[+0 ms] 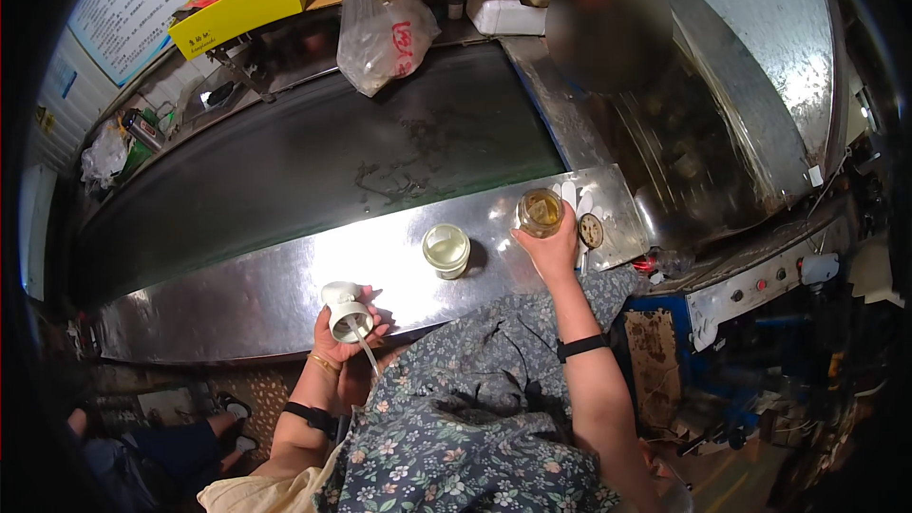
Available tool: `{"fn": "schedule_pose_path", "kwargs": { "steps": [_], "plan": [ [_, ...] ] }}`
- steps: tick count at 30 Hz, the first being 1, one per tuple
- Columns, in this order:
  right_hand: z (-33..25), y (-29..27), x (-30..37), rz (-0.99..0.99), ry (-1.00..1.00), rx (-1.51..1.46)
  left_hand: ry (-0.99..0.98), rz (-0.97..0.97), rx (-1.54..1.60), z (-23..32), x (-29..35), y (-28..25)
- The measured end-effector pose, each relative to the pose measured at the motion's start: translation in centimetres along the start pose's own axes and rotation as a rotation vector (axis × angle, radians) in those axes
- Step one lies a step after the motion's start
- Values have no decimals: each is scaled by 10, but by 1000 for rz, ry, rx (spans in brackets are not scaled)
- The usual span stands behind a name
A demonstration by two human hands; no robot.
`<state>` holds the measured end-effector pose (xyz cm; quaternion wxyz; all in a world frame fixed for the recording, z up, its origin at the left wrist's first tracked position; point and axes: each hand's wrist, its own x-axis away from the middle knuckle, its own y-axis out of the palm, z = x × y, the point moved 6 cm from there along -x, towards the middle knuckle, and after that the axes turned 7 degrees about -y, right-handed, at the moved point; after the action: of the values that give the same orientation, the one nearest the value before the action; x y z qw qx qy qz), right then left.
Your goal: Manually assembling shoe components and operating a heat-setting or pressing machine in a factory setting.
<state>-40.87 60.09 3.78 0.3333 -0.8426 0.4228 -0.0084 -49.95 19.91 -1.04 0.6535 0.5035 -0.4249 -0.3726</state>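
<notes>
In my left hand is a white pump top, tilted so its round underside and clear dip tube show. My fingers wrap around its collar over the near edge of the metal ledge. My right hand is closed around a glass jar with amber contents, at the ledge's right end. Between my hands stands an open pale, translucent container, apart from both. Just right of my right hand lies a round, patterned disc, beside flat white pieces.
A dark conveyor belt runs beyond the ledge. Above it hang a clear plastic bag and a yellow box on a shelf. A metal machine housing and control panel stand at right. Another person's leg shows at lower left.
</notes>
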Motion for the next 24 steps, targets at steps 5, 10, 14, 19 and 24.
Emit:
{"fn": "schedule_pose_path", "kwargs": {
  "steps": [5, 10, 14, 19, 24],
  "plan": [
    [-3, -10, 4, 12, -74, 19, 107, 120, 57, 5, -3, 14],
    [-35, -55, 31, 114, -240, -61, 230, 94, -165, 20, -30, 109],
    [-34, -62, 30, 114, -131, -176, 264, 87, -193, 21, -54, 157],
    [-86, -84, 61, -258, -108, -553, 82, 208, -198, -17, -61, 181],
    [-128, -91, 101, -602, 33, -1221, -67, 160, -721, -86, -107, 206]
  ]
}}
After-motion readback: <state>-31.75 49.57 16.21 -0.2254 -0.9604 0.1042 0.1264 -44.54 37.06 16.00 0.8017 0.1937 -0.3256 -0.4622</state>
